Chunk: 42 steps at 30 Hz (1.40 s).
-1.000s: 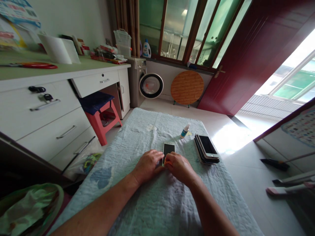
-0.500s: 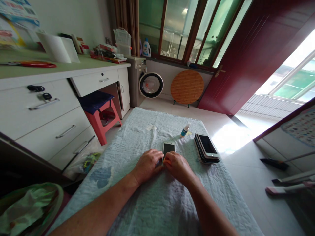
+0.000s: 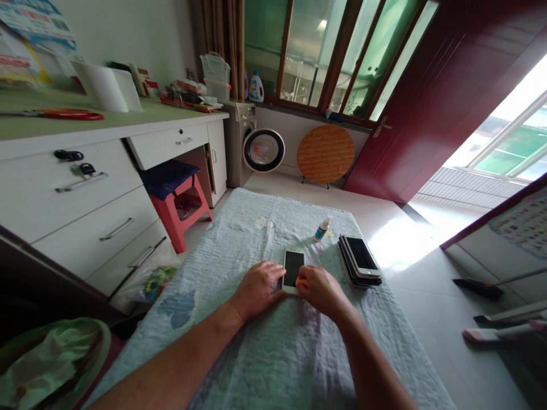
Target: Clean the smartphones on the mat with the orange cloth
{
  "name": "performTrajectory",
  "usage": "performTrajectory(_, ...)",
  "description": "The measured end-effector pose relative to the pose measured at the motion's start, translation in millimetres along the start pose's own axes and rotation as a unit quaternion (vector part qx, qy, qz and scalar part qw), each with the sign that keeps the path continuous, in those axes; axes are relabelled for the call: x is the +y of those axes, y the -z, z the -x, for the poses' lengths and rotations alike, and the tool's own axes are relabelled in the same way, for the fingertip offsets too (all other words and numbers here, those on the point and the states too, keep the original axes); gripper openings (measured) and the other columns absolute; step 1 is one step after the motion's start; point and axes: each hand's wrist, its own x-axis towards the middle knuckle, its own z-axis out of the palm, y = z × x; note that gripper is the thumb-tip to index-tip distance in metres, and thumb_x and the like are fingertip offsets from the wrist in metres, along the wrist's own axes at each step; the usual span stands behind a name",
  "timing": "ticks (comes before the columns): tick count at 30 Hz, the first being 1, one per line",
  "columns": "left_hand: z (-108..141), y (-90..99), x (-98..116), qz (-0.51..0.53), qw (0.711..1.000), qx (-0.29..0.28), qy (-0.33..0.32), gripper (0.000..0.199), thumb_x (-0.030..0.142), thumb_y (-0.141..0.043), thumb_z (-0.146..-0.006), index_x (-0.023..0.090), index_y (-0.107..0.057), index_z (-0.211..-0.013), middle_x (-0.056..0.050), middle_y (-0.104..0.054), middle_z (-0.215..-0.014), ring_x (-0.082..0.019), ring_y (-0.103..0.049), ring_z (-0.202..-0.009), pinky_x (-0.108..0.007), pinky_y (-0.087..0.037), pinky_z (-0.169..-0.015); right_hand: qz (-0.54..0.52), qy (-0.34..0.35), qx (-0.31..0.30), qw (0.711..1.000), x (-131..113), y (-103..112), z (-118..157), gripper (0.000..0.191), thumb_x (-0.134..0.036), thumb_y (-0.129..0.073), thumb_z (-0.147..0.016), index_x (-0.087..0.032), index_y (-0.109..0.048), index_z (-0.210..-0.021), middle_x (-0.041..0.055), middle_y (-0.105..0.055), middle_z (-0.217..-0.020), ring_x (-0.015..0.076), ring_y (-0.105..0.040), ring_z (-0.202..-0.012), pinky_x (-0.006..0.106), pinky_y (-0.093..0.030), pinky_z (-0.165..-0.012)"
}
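1. While my L hand (image 3: 258, 285) rests against the L side of the white phone (image 3: 294, 265), my R hand (image 3: 320, 289) is over its R side, nr the bottom end.
2. Grip: L fingers lie straight & close tog., thumb spread toward the phone's bottom L corner, so that hand's fairly open, touching rather than clasping. R hand's curled tight, pinching an orange item (image 3: 301, 281); it's mostly hidden, so can't tell what it is.
3. Phone lies flat, dark screen up, on the cloth-covered table (image 3: 265, 353), abt midway betw. its L & R edges.
4. Small spray btl (image 3: 322, 229) stands toward the table's far R corner: white top, blue label, print too small to read.
5. Stack of phones (image 3: 361, 259) sits by the table's R edge, a white one w/ dark screen on top; can't make out any brand.
6. Wall poster (image 3: 38, 23) above the counter (image 3: 145, 117) has a barcode; its text is blurred.
7. White jug (image 3: 256, 87) w/ blue cap stands by the window; label illegible.
8. Clear plastic box (image 3: 216, 77) is at the counter's far end, nr the washer (image 3: 238, 148); contents unclear. Washer door's open.
9. Clear plastic bag (image 3: 151, 276) by the bottom drawer: green & yellow stuff inside.
10. Green bin (image 3: 105, 341), just off the table's L edge: pale crumpled plastic or paper in it, can't tell which.
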Motion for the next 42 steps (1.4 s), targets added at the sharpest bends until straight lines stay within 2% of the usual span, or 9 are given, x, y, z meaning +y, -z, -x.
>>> performTrajectory(7, 0.2, 2.2, 2.9, 0.002, 1.0, 0.0, 0.005, 0.044, 0.041, -0.072, -0.08, 0.016, -0.065, -0.116, -0.01, -0.066, -0.122, -0.027, -0.058, -0.115, -0.042, -0.044, -0.102, -0.015, -0.051, 0.014, 0.998, 18.7, 14.8, 1.9, 0.013, -0.017, -0.052, -0.074, -0.018, -0.059, -0.064, 0.0, -0.058, -0.06, 0.0101, -0.045, -0.055, 0.024, -0.025, -0.054)
performTrajectory(11, 0.3, 2.6, 3.6, -0.003, 1.0, 0.0, 0.005, 0.042, 0.037, -0.073, -0.079, 0.017, -0.065, -0.116, -0.01, -0.066, -0.122, -0.027, -0.058, -0.114, -0.043, -0.045, -0.102, -0.087, -0.05, -0.042, 0.994, 20.3, 20.0, 4.7, 0.01, -0.02, -0.055, -0.073, -0.017, -0.062, -0.066, -0.0007, -0.061, -0.058, 0.0097, -0.049, -0.053, 0.021, -0.028, -0.051)
performTrajectory(14, 0.1, 2.5, 3.7, -0.006, 1.0, -0.001, 0.006, 0.041, 0.035, -0.073, -0.079, 0.018, -0.065, -0.115, -0.01, -0.066, -0.122, -0.028, -0.058, -0.115, -0.043, -0.045, -0.102, -0.105, -0.064, -0.074, 0.99, 22.2, 19.0, 4.9, 0.012, -0.027, -0.06, -0.073, -0.017, -0.064, -0.067, -0.0014, -0.06, -0.056, 0.0095, -0.049, -0.05, 0.021, -0.028, -0.049)
performTrajectory(22, 0.2, 1.8, 2.5, -0.005, 1.0, -0.004, 0.007, 0.041, 0.034, -0.071, -0.08, 0.018, -0.064, -0.117, -0.01, -0.065, -0.123, -0.028, -0.057, -0.115, -0.043, -0.044, -0.102, -0.051, -0.077, -0.061, 0.994, 22.6, 8.4, 0.3, 0.012, -0.03, -0.066, -0.07, -0.018, -0.067, -0.069, -0.0014, -0.061, -0.06, 0.0104, -0.049, -0.055, 0.022, -0.028, -0.051)
performTrajectory(27, 0.1, 2.1, 3.0, -0.004, 1.0, -0.004, 0.004, 0.039, 0.035, -0.07, -0.081, 0.019, -0.064, -0.116, -0.01, -0.065, -0.123, -0.028, -0.058, -0.115, -0.044, -0.044, -0.102, -0.031, -0.079, -0.032, 0.996, 19.0, 4.6, -2.1, 0.015, -0.033, -0.065, -0.073, -0.019, -0.067, -0.069, -0.0002, -0.062, -0.063, 0.0109, -0.05, -0.058, 0.022, -0.028, -0.054)
performTrajectory(33, -0.5, 3.6, 4.3, -0.005, 1.0, -0.006, 0.006, 0.041, 0.034, -0.071, -0.08, 0.017, -0.064, -0.117, -0.011, -0.065, -0.123, -0.028, -0.058, -0.116, -0.043, -0.044, -0.102, -0.035, -0.097, 0.006, 0.995, 25.5, -0.1, -9.0, 0.02, -0.036, -0.063, -0.078, -0.019, -0.063, -0.066, 0.0003, -0.062, -0.062, 0.0115, -0.051, -0.058, 0.022, -0.028, -0.054)
performTrajectory(37, -0.4, 2.2, 2.3, -0.004, 1.0, -0.006, 0.002, 0.042, 0.042, -0.068, -0.082, 0.018, -0.064, -0.117, -0.011, -0.065, -0.123, -0.028, -0.057, -0.116, -0.044, -0.044, -0.102, -0.08, -0.104, 0.085, 0.988, 26.9, 2.4, -11.3, 0.025, -0.038, -0.058, -0.083, -0.018, -0.062, -0.068, 0.0006, -0.061, -0.062, 0.0123, -0.052, -0.059, 0.022, -0.032, -0.057)
performTrajectory(40, -0.2, 0.9, 0.6, 0.004, 1.0, 0.0, -0.004, 0.047, 0.05, -0.067, -0.082, 0.017, -0.065, -0.116, -0.012, -0.066, -0.121, -0.029, -0.058, -0.114, -0.044, -0.044, -0.101, -0.125, -0.078, 0.145, 0.978, 23.8, 4.1, -10.8, 0.023, -0.036, -0.054, -0.085, -0.018, -0.062, -0.073, 0.0014, -0.062, -0.069, 0.0132, -0.055, -0.065, 0.022, -0.036, -0.061)
performTrajectory(42, -0.1, 0.5, 0.1, 0.01, 1.0, 0.001, -0.006, 0.05, 0.054, -0.065, -0.081, 0.018, -0.065, -0.116, -0.012, -0.066, -0.12, -0.029, -0.058, -0.113, -0.043, -0.044, -0.1, -0.135, -0.041, 0.141, 0.98, 20.5, 3.5, -10.1, 0.018, -0.032, -0.055, -0.083, -0.018, -0.064, -0.077, 0.0022, -0.063, -0.077, 0.0138, -0.057, -0.073, 0.022, -0.039, -0.067)
